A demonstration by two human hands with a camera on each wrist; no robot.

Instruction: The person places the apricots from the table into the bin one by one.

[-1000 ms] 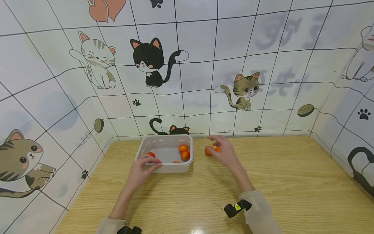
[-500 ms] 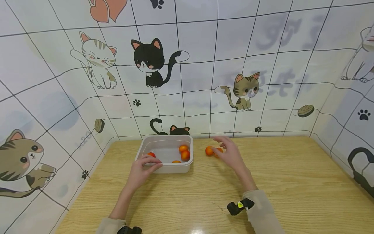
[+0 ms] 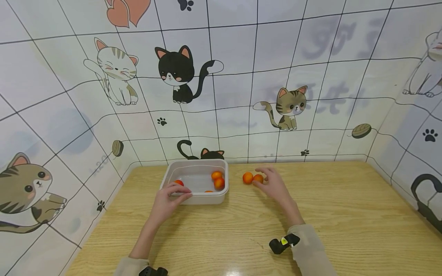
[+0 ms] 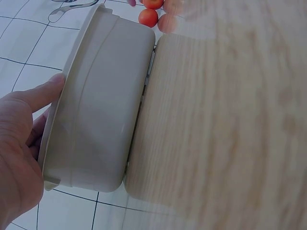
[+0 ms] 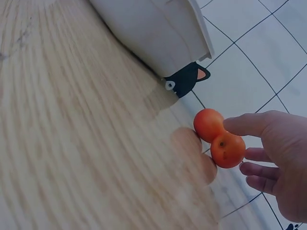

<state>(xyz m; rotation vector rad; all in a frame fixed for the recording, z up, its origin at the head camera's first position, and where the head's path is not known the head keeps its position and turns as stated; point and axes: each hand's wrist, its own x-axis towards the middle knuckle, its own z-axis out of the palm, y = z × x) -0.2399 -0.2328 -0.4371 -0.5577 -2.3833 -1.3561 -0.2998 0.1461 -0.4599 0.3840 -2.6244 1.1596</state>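
A whitish plastic box (image 3: pixel 198 198) stands at the back of the wooden table, left of centre. My left hand (image 3: pixel 165 201) holds its near rim, thumb outside and fingers over the edge; the left wrist view shows the thumb (image 4: pixel 50 91) at the lip. To the right of the box, two small orange-red tomatoes sit side by side on the table. Around the right tomato (image 5: pixel 228 150) curl the thumb and fingers of my right hand (image 3: pixel 276 188). The left tomato (image 3: pixel 247 178) lies just beyond the thumb.
Inside the box are several more tomatoes, two of them (image 3: pixel 219 183) at its right wall and one (image 3: pixel 178 182) by my left fingers. A wall covering (image 3: pixel 235 96) printed with cartoon cats rises behind the table (image 3: pixel 221 237) and at both sides.
My right hand has moved a little right, from over the two tomatoes, then come down around the right one. The left hand and the box have stayed in place.
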